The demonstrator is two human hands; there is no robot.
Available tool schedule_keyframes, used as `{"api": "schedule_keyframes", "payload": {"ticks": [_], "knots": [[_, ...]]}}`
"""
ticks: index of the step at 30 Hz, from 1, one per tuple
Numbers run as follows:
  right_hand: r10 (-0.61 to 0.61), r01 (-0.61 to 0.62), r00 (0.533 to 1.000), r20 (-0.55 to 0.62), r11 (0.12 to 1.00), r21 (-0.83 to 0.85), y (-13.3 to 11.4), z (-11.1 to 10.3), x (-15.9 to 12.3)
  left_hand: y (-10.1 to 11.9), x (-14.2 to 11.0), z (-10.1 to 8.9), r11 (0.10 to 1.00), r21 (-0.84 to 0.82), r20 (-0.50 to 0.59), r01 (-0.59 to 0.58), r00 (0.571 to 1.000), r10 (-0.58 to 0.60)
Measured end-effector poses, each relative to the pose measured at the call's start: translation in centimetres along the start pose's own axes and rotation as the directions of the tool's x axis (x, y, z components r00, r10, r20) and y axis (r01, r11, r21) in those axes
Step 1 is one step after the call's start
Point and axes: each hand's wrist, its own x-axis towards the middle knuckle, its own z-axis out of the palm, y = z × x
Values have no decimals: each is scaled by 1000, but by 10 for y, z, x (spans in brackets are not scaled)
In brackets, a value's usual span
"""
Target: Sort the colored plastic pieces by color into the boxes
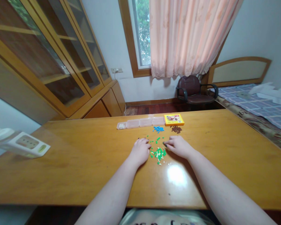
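Observation:
Both my hands rest on a wooden table [84, 168], on either side of a small heap of green and cream building bricks [158, 153]. My left hand [140, 150] lies palm down with its fingers curled toward the heap's left edge. My right hand [178, 146] lies to the right, its fingertips pinched together at the top of the heap, on a piece too small to name. Farther back lie a blue brick pile [158, 128] and a brown brick pile [176, 129].
A row of clear plastic compartment boxes [141, 122] and a yellow box [174, 119] sit at the table's far edge. A white object [21, 143] lies at the left. Behind are a dark chair [194, 90], a bed [259, 106] and a glass-door cabinet [61, 62].

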Motion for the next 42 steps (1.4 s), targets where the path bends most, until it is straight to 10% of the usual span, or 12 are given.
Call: {"api": "schedule_keyframes", "payload": {"ticks": [10,20,29,42], "knots": [[-94,96,995,-39,992,78,-5,6,0,10,-4,6,990,-62,62,-123,990,127],[-160,162,987,-27,980,116,-8,11,-1,-2,-3,-8,1000,17,-20,20,1000,-20],[-45,45,998,-46,999,-13,-12,10,4,0,-4,-5,996,33,22,-79,997,78],[-241,241,971,-9,968,70,-16,15,2,4,-4,1,998,61,137,-8,991,-1]]}}
